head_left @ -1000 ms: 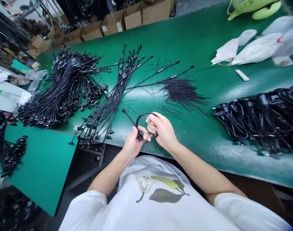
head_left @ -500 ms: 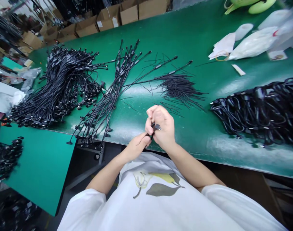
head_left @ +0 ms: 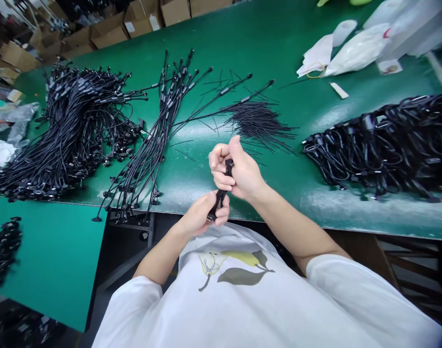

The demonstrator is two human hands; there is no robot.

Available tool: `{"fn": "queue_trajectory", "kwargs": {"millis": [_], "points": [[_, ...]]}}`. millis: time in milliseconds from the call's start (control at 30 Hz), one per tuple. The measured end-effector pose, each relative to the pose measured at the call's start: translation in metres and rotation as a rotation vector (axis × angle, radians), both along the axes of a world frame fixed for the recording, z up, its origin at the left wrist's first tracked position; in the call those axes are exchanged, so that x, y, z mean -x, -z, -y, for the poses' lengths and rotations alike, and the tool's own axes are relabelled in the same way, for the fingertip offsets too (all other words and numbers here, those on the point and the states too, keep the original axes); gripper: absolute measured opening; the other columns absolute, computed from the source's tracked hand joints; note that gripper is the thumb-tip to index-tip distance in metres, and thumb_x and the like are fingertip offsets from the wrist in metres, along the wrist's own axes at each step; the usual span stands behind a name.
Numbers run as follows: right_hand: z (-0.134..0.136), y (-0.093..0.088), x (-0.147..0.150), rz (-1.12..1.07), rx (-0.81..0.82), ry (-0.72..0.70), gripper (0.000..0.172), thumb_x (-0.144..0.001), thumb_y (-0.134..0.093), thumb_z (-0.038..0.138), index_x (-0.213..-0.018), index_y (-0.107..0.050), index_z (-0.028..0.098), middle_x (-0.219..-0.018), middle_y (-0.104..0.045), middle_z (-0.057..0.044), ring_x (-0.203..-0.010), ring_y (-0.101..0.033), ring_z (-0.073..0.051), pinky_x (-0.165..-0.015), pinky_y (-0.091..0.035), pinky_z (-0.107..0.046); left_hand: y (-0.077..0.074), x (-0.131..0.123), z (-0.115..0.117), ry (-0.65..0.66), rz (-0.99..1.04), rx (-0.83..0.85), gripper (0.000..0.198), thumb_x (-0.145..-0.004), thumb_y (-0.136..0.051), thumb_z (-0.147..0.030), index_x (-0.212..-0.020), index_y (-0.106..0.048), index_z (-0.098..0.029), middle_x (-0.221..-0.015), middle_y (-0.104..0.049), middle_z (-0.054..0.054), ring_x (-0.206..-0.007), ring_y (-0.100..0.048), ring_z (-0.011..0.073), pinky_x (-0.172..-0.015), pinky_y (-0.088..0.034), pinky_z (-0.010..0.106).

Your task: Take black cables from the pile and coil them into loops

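Observation:
Between my hands is a folded black cable (head_left: 220, 195), close to the table's front edge. My left hand (head_left: 205, 212) is closed round its lower end. The fingers of my right hand (head_left: 237, 171) curl round the upper end, with the thumb raised. Beyond my hands lies a pile of thin black ties (head_left: 262, 123). A loose bunch of straight black cables (head_left: 163, 130) lies to the left of them, with two cables reaching toward the ties.
A big heap of black cables (head_left: 72, 125) covers the table's left part. Bundled, folded cables (head_left: 388, 145) lie at the right. White plastic bags (head_left: 359, 50) sit at the back right. Cardboard boxes (head_left: 110, 33) line the far edge of the green table (head_left: 243, 34).
The view has shifted a little to the right. My hands have moved slightly apart, my left hand lower, and more of the folded cable shows between them. My right thumb has lifted.

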State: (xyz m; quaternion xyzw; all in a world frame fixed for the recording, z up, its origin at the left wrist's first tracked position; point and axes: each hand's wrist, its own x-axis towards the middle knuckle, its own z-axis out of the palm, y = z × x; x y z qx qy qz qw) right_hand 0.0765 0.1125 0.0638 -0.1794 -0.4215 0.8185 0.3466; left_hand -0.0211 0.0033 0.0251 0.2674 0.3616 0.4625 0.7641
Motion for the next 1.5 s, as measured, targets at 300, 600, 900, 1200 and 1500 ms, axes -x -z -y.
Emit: {"fn": "queue_trajectory", "kwargs": {"millis": [300,600,900,1200,1500], "points": [[-0.028,-0.015,-0.032,0.413,-0.872,0.088,0.035,-0.096,-0.048,0.050,-0.088,-0.064,0.020,-0.073,-0.058,-0.002,-0.073,-0.062,-0.017,-0.073,-0.052,-0.036,0.005,0.000,-0.007,-0.187,-0.101,0.057,0.044,-0.076,-0.069,-0.056,-0.085,-0.057,-0.014,-0.060,-0.036,-0.006,-0.051,-0.035,0.0065,-0.051,-0.030,0.022],[0.002,0.040,-0.070,0.956,-1.649,-0.388,0.026,-0.098,-0.047,0.030,-0.085,-0.062,0.014,-0.070,-0.064,-0.007,-0.059,-0.058,-0.017,-0.055,-0.032,-0.028,0.014,0.014,-0.001,0.090,-1.132,-0.442,0.025,-0.097,-0.042,-0.034,-0.094,-0.062,-0.020,-0.081,-0.063,0.004,-0.072,-0.053,0.0166,-0.071,-0.038,0.028],[0.010,0.064,-0.081,0.953,-1.470,-0.587,0.026,-0.096,-0.051,0.034,-0.090,-0.067,0.014,-0.080,-0.068,-0.008,-0.068,-0.062,-0.017,-0.056,-0.034,-0.026,0.039,0.009,0.004,0.377,-1.067,-0.301,0.022,-0.093,-0.046,-0.035,-0.082,-0.059,-0.021,-0.074,-0.059,0.001,-0.069,-0.053,0.0176,-0.065,-0.034,0.026],[-0.059,0.103,-0.129,1.523,-1.097,0.206,0.016,-0.091,-0.049,0.025,-0.089,-0.062,0.016,-0.095,-0.060,-0.012,-0.082,-0.058,-0.023,-0.065,-0.039,-0.031,0.041,0.005,-0.013,-0.237,-0.317,0.062,0.042,-0.079,-0.065,-0.055,-0.079,-0.052,-0.016,-0.056,-0.038,-0.007,-0.049,-0.035,0.0070,-0.051,-0.029,0.022],[-0.016,0.084,-0.099,0.828,-0.557,-0.083,0.012,-0.086,-0.049,0.032,-0.083,-0.047,0.020,-0.070,-0.062,-0.001,-0.064,-0.059,-0.015,-0.064,-0.043,-0.027,0.027,-0.017,-0.024,-0.232,-0.078,0.056,0.061,-0.074,-0.074,-0.050,-0.119,-0.050,-0.016,-0.057,-0.041,-0.009,-0.046,-0.035,0.0059,-0.048,-0.028,0.021]]}}
